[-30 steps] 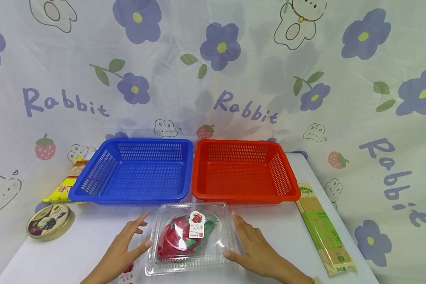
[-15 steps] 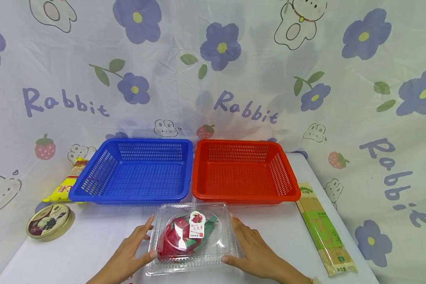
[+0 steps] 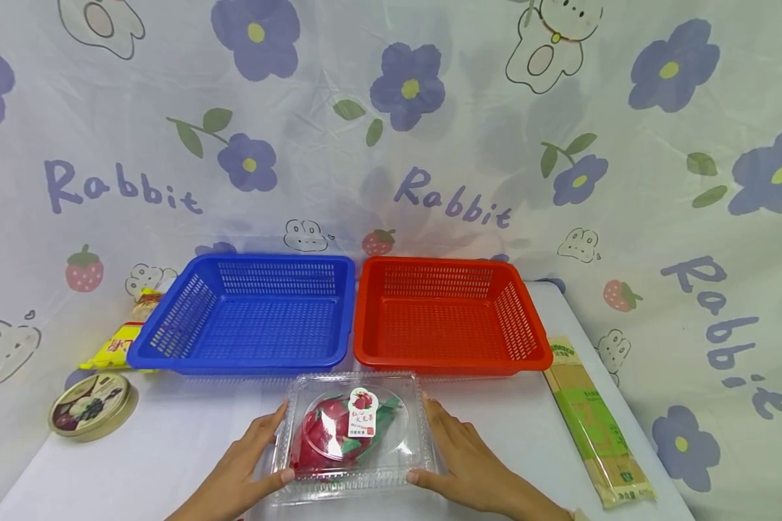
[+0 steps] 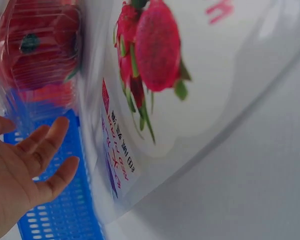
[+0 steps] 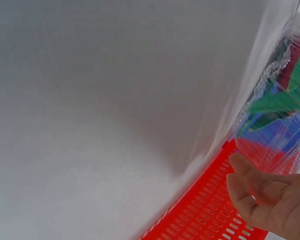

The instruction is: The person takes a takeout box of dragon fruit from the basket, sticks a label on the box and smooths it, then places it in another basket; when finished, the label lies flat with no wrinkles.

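Observation:
A clear plastic clamshell box (image 3: 397, 449) lies on the white table, holding a red dragon fruit (image 3: 322, 434) with green leaf tips. A white label with a fruit picture sits on its lid. My left hand (image 3: 244, 459) is at the box's left side, thumb tip at the near left corner. On the other side, my right hand (image 3: 459, 456) lies along the edge with its thumb at the near right corner. In the left wrist view the fingers (image 4: 57, 132) are spread and loosely bent beside the box. The right wrist view shows relaxed fingers (image 5: 242, 197) close by it.
Behind the box stand a blue basket (image 3: 241, 364) and a red basket (image 3: 452, 364). A round tin (image 3: 93, 407) and a yellow packet (image 3: 120, 347) lie left, a noodle pack (image 3: 599, 427) right. A dragon fruit label (image 4: 157, 55) is near my left wrist.
My left hand has moved right, up to the box's side. My right hand has come in slightly closer to the box. The box has stayed in place.

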A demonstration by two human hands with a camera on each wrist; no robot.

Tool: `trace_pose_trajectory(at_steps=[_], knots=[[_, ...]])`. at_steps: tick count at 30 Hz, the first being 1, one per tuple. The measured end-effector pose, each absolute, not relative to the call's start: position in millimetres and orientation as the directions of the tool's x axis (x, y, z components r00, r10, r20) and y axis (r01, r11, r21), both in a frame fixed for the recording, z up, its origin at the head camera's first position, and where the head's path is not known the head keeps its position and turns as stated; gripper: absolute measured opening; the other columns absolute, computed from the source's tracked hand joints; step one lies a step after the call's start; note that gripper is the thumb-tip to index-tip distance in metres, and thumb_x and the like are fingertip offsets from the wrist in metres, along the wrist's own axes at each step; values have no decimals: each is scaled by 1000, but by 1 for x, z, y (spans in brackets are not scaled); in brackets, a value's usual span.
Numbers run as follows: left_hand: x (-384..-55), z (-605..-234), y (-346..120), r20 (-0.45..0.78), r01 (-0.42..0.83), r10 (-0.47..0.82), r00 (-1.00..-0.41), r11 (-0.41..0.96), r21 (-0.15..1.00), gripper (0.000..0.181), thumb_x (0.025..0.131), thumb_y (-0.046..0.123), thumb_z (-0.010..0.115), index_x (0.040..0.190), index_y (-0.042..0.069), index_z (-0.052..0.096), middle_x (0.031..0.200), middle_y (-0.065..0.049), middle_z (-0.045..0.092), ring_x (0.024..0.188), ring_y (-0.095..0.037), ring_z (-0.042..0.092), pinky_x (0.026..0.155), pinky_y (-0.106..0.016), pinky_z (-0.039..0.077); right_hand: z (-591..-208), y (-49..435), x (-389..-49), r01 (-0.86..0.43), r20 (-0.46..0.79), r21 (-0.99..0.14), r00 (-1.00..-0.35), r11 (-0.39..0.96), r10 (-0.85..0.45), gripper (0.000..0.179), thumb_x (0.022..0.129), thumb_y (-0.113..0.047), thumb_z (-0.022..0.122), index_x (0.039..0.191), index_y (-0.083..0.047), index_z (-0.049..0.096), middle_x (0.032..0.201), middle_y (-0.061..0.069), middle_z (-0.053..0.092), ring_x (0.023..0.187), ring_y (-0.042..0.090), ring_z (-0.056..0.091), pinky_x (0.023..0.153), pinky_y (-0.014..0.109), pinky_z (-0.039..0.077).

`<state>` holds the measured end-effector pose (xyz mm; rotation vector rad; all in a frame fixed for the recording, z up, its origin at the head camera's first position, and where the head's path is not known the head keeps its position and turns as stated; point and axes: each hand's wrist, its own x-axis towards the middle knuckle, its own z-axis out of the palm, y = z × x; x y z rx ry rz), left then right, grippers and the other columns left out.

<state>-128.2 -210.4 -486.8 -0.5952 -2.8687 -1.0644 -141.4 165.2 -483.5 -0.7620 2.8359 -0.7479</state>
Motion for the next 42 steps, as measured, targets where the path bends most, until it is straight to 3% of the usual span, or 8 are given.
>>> trace_pose_trajectory(at_steps=[13,22,28,42], knots=[[-129,-492,-208,133,366,365,-922,703,609,106,78,43,77,161,24,14,140,-18,50,117,-47,56,77,-71,46,-485,165,-142,-447,18,-483,-865,753,-501,106,87,-73,52,161,-16,1,163,11,25,144,31,37,106,54,39],[-127,-487,-199,-10,240,300,-954,781,577,125,68,64,78,161,24,5,145,-17,48,122,-46,51,89,-72,43,-485,162,-143,-410,-30,-514,-869,753,-494,110,85,-76,52,161,-20,-5,165,7,20,144,29,37,106,55,38],[-126,-489,-196,-20,228,284,-959,807,545,130,66,70,77,161,19,6,143,-16,50,125,-43,51,97,-68,40,-486,162,-143,-414,-24,-501,-871,760,-490,111,85,-75,52,160,-19,-6,161,11,31,138,31,45,104,55,41],[-127,-492,-193,-70,185,262,-963,823,537,134,65,72,77,161,17,2,145,-22,48,124,-47,51,95,-67,44,-491,158,-140,-396,-52,-527,-868,752,-494,121,82,-77,55,158,-15,-15,149,12,47,128,28,51,101,54,43]])
